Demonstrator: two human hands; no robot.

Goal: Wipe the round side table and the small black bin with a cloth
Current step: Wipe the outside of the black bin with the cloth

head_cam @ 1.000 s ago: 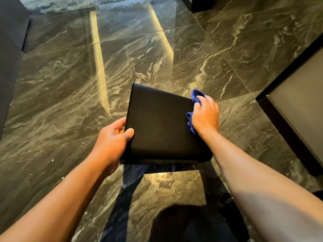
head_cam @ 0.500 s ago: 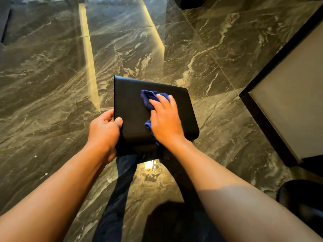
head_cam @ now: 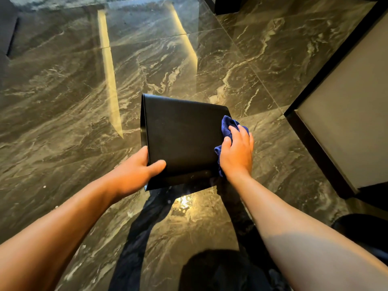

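The small black bin (head_cam: pixel 182 135) lies tipped on its side above the glossy marble floor, a broad flat face turned up toward me. My left hand (head_cam: pixel 136 171) grips its near left corner, thumb on top of the face. My right hand (head_cam: pixel 237 152) presses a crumpled blue cloth (head_cam: pixel 227 127) against the bin's right edge. The round side table is not in view.
Dark marble floor (head_cam: pixel 63 101) with bright light reflections all around. A beige panel with a black frame (head_cam: pixel 340 122) stands at the right. A dark rounded object (head_cam: pixel 365 229) sits at the lower right. Dark furniture edges (head_cam: pixel 8 28) at the far left and top.
My right hand with the cloth has slid from the middle of the bin's face to its right edge. My left hand keeps its grip on the near left corner.
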